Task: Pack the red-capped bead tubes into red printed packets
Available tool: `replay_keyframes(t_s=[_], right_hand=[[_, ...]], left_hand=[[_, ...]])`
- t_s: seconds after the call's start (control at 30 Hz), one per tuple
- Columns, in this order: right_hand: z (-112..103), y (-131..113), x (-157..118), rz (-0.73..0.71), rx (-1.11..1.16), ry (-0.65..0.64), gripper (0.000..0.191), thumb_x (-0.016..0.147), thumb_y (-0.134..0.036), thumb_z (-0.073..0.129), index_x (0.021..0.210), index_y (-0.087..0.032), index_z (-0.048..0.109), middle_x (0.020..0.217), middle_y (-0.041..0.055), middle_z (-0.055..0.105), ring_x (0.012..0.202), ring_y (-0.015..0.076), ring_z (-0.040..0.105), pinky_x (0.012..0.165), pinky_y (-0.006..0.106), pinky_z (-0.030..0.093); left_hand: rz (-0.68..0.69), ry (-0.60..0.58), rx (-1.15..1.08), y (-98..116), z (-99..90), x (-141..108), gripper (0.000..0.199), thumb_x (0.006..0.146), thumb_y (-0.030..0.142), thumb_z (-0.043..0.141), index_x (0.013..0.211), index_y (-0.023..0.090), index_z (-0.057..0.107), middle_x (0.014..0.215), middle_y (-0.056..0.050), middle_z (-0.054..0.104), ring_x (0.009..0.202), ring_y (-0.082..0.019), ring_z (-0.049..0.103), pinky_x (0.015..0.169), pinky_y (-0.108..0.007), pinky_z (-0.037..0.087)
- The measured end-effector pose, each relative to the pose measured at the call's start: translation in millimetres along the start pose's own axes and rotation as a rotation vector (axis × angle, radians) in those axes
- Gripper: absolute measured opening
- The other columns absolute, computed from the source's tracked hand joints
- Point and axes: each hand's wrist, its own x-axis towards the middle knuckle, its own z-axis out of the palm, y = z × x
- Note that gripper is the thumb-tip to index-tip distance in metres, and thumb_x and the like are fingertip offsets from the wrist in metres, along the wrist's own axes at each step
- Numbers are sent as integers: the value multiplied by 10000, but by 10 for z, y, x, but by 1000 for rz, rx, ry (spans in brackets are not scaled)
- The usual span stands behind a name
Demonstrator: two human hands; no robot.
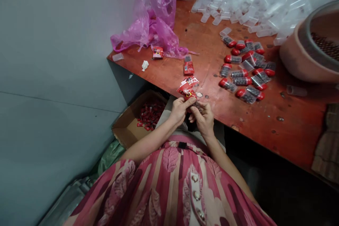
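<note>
Over the table's front edge, my left hand is closed, pinching a shiny red printed plastic wrapper. Beside it my right hand is closed on a small clear tube of dark beads, at the wrapper's lower end. My fingers partly hide the tube, and I cannot tell how far it sits inside the wrapper. Just beyond my hands lies another tube with a red printed wrapper around its near part. To the right are several clear tubes of dark beads with red caps.
A pile of clear empty tubes covers the table's back. At right stands a pinkish bowl holding brown beads. A pink plastic bag lies at back left, near a red packet. Under the table, a cardboard box contains red pieces.
</note>
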Motion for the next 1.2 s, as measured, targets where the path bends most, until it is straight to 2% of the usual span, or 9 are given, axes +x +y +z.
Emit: replay_keyframes(t_s=[0.17,0.3,0.47,0.57,0.7,0.8,1.0,1.1,1.2], right_hand=[[-29,-42,-16,52,116,-72,296,774,-352,652,898,-226,415,482,-116,584,298,78,502,290,156,394],[-31,-79,-6,74,111,-73,311,755,-351,669,897,-225,423,532,-97,614,314,76,512,294,162,403],[-27,-17,-26,-36,-136,51,278,754,-340,678,926,-222,494,550,-78,604,378,92,551,356,193,451],[-42,-5,-42,-75,-182,54,258,755,-334,680,900,-224,498,525,-79,590,366,94,538,350,199,442],[-30,-107,-47,21,-14,-27,297,751,-354,680,844,-230,426,540,-88,612,295,75,480,263,171,362],[-1,-167,-46,58,31,-64,298,757,-347,676,839,-231,414,550,-90,619,280,69,465,244,164,345],[-24,-73,-69,-101,-136,-26,235,748,-280,694,859,-224,495,523,-89,582,323,59,479,295,160,372],[-22,-61,-90,-92,24,-83,239,747,-283,695,855,-231,488,509,-95,590,308,72,491,292,172,389],[35,-95,-128,-8,235,-148,268,746,-310,694,897,-235,486,532,-85,621,290,88,497,263,181,377]], left_hand=[[-48,-171,125,74,-36,-51,389,666,476,689,631,104,580,413,-6,522,308,-129,483,341,-245,360],[-17,-56,179,118,-30,-48,383,627,455,732,604,105,577,464,-7,546,345,-85,471,365,-213,323],[93,120,5,40,-5,8,340,622,416,751,707,128,592,565,22,567,409,-53,454,434,-205,373],[71,91,9,18,-14,8,344,621,421,749,726,126,607,538,27,547,407,-58,443,440,-214,385],[-3,-8,64,66,-41,-40,370,643,445,725,774,107,651,507,6,542,400,-87,472,394,-217,361],[-23,7,109,92,-46,-66,387,638,459,725,763,98,667,522,-13,570,403,-91,487,401,-221,376],[162,116,177,122,-56,-59,300,646,379,739,744,100,687,624,-25,646,571,-113,592,553,-216,456],[179,12,301,236,-59,-98,276,637,353,747,720,95,696,643,-39,665,608,-130,615,590,-224,475],[110,-139,341,310,-38,-175,306,626,359,749,766,91,704,702,-65,686,505,-121,592,500,-234,471]])
